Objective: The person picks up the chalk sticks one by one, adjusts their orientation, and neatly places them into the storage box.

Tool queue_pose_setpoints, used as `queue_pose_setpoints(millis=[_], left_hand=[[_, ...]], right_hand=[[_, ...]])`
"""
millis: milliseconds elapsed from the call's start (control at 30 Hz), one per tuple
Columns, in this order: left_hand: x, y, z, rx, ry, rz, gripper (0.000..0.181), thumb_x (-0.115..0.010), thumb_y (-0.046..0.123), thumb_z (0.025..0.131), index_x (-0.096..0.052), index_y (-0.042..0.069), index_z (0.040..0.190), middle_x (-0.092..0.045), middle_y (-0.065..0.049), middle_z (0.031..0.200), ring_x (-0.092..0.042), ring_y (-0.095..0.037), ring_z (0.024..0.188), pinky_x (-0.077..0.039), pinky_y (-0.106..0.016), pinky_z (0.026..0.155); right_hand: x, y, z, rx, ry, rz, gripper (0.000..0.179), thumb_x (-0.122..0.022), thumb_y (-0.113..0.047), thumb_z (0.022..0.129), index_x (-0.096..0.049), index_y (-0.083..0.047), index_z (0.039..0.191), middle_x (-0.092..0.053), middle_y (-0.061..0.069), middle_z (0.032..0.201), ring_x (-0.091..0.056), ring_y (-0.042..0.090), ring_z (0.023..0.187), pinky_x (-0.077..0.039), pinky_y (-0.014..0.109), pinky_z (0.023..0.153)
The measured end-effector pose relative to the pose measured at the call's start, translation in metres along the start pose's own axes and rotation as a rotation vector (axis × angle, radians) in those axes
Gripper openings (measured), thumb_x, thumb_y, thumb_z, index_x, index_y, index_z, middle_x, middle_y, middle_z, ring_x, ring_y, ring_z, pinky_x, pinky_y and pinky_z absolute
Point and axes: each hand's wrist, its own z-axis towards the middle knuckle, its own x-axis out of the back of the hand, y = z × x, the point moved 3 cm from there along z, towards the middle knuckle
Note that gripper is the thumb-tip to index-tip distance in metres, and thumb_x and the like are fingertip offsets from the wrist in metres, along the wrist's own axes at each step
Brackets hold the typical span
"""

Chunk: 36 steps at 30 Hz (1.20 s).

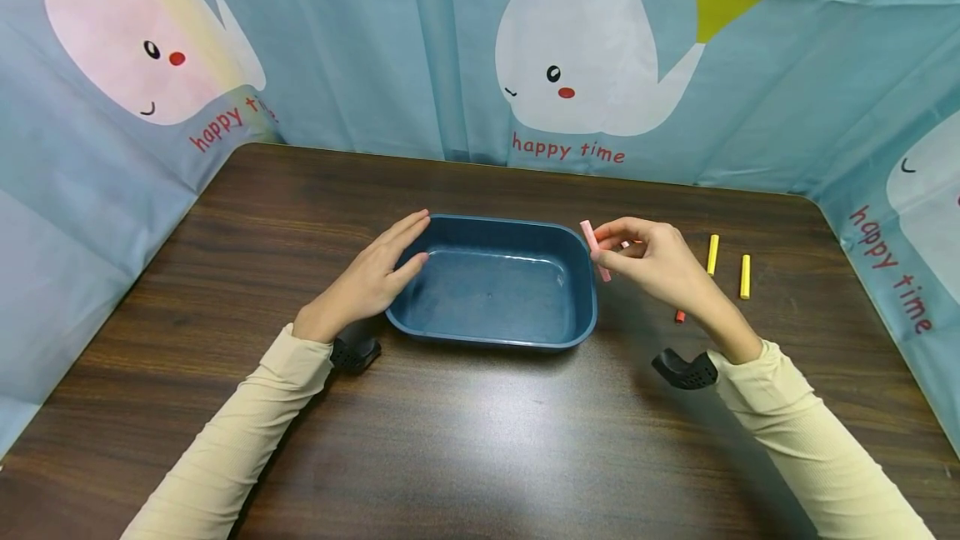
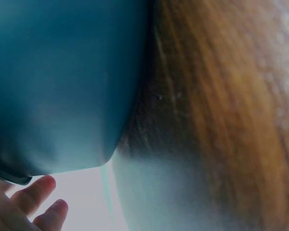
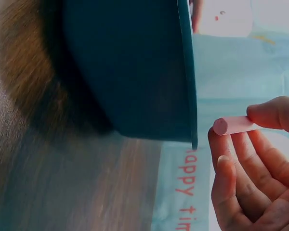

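My right hand [image 1: 662,261] pinches a stick of pink chalk [image 1: 588,235] between thumb and fingertips. It is close by the right rim of a dark blue plastic tub [image 1: 491,341]. The right wrist view shows the chalk's round end facing the camera, with the tub's outer wall beside it. My left hand [image 1: 372,275] rests on the tub's left rim, its fingers straight and the thumb lying over the edge. In the left wrist view, fingertips [image 2: 41,187] show beyond the tub wall. No chalk is visible inside the tub.
Two yellow chalks [image 1: 745,277] lie on the brown wooden table [image 1: 480,440] right of my right hand. A red chalk [image 1: 680,317] shows partly under the right wrist. Small pink and red bits show behind the right hand. A blue whale-print curtain [image 1: 360,65] borders the table.
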Motion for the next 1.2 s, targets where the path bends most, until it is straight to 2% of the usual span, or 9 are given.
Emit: queue_pose_setpoints(millis=[167, 333, 567, 633, 833, 1033, 1200], left_hand=[[0.0, 0.0, 0.0, -0.001, 0.003, -0.003, 0.059, -0.044, 0.026, 0.107, -0.022, 0.004, 0.157, -0.016, -0.009, 0.167, -0.018, -0.03, 0.154, -0.021, -0.054, 0.122], [0.0, 0.0, 0.0, -0.002, 0.002, -0.005, 0.059, -0.045, 0.025, 0.106, -0.022, 0.004, 0.157, -0.016, -0.009, 0.167, -0.018, -0.03, 0.154, -0.021, -0.054, 0.122], [0.0, 0.001, 0.0, -0.002, 0.0, -0.001, 0.06, -0.046, 0.023, 0.106, -0.022, 0.003, 0.157, -0.016, -0.01, 0.167, -0.018, -0.03, 0.154, -0.021, -0.054, 0.122], [0.0, 0.001, 0.0, -0.001, -0.001, 0.0, 0.06, -0.046, 0.023, 0.106, -0.022, 0.003, 0.157, -0.016, -0.011, 0.167, -0.018, -0.03, 0.154, -0.021, -0.054, 0.122], [0.001, 0.002, 0.0, 0.006, -0.004, 0.0, 0.06, -0.047, 0.023, 0.106, -0.023, 0.003, 0.157, -0.017, -0.013, 0.166, -0.018, -0.031, 0.154, -0.021, -0.055, 0.122], [0.0, 0.0, -0.001, 0.007, -0.001, 0.005, 0.059, -0.046, 0.024, 0.106, -0.023, 0.004, 0.157, -0.017, -0.01, 0.167, -0.018, -0.03, 0.154, -0.021, -0.054, 0.122], [0.0, 0.0, 0.0, 0.005, -0.002, 0.004, 0.059, -0.045, 0.022, 0.106, -0.023, 0.004, 0.157, -0.016, -0.009, 0.167, -0.018, -0.03, 0.154, -0.021, -0.054, 0.122]], right_hand=[[-0.007, -0.004, 0.004, -0.012, -0.042, 0.095, 0.028, -0.069, -0.017, 0.093, -0.066, -0.002, 0.117, -0.072, 0.018, 0.1, -0.071, 0.007, 0.07, -0.056, 0.025, 0.063], [-0.014, -0.007, 0.008, -0.03, -0.083, 0.211, 0.03, -0.068, -0.013, 0.094, -0.064, 0.002, 0.119, -0.069, 0.024, 0.105, -0.073, 0.008, 0.073, -0.062, 0.033, 0.072], [-0.022, -0.011, 0.013, -0.054, -0.122, 0.281, 0.034, -0.067, -0.016, 0.094, -0.062, 0.003, 0.122, -0.068, 0.026, 0.107, -0.073, 0.011, 0.074, -0.061, 0.03, 0.074], [-0.024, -0.012, 0.015, -0.063, -0.132, 0.304, 0.035, -0.067, -0.016, 0.095, -0.061, 0.003, 0.123, -0.069, 0.024, 0.107, -0.074, 0.012, 0.074, -0.061, 0.031, 0.075], [-0.033, -0.013, 0.021, -0.102, -0.175, 0.4, 0.039, -0.066, -0.014, 0.095, -0.057, 0.007, 0.127, -0.071, 0.01, 0.102, -0.074, 0.013, 0.076, -0.061, 0.044, 0.08], [-0.043, -0.019, 0.026, -0.107, -0.193, 0.415, 0.035, -0.064, -0.011, 0.096, -0.058, 0.006, 0.126, -0.066, 0.027, 0.109, -0.073, 0.015, 0.076, -0.06, 0.049, 0.08], [-0.052, -0.024, 0.031, -0.12, -0.203, 0.399, 0.033, -0.063, -0.012, 0.096, -0.059, 0.003, 0.126, -0.064, 0.026, 0.112, -0.073, 0.017, 0.078, -0.059, 0.051, 0.081]])
